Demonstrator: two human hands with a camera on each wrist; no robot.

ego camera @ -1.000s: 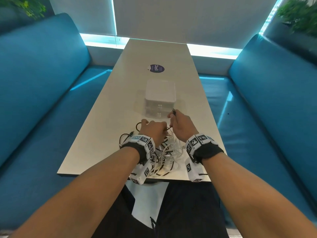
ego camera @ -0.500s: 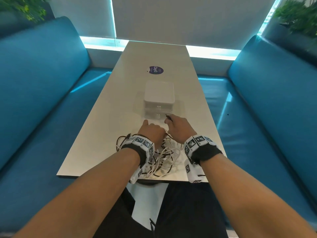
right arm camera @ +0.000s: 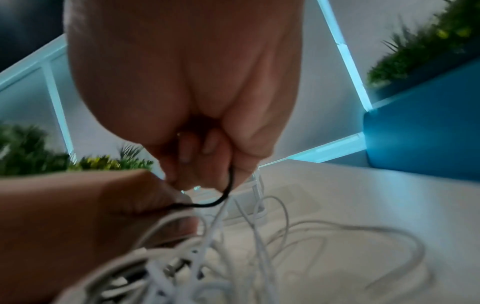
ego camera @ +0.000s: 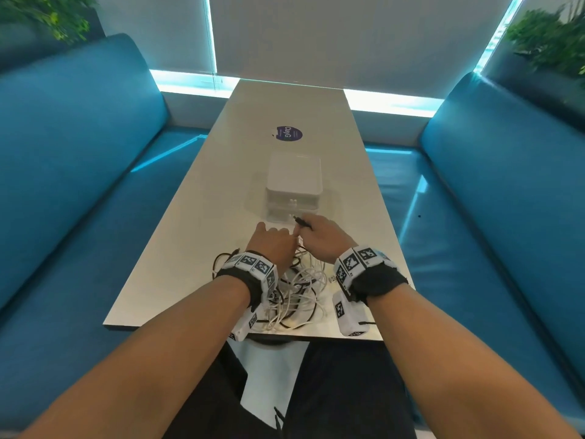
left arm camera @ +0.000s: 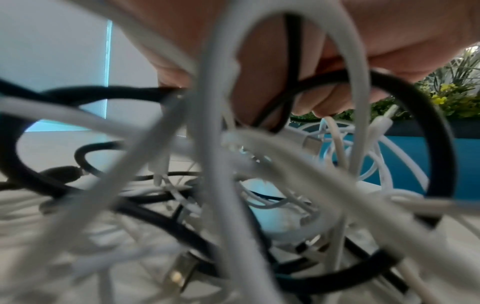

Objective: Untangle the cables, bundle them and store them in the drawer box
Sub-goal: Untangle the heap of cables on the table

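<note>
A tangle of white and black cables [ego camera: 299, 294] lies on the near end of the table [ego camera: 196, 236], between my wrists. My left hand [ego camera: 277, 234] rests on the far side of the tangle. In the left wrist view its fingers [left arm camera: 322, 102] curl round a black cable [left arm camera: 291, 90] among white loops. My right hand [ego camera: 305, 229] is right beside it and pinches the same thin black cable [right arm camera: 226, 195], whose plug end [ego camera: 298, 220] sticks out past the knuckles. The white drawer box [ego camera: 294, 182] stands just beyond both hands with its drawers closed.
A round purple sticker [ego camera: 288, 134] lies on the table beyond the box. Blue bench seats [ego camera: 79, 172] run along both sides of the table. Plants [ego camera: 550, 39] stand behind the backrests. The near table edge [ego camera: 304, 335] is close to my lap.
My right hand has come down and left with the black plug end, closer to my left hand. The left hand has stayed on the tangle.
</note>
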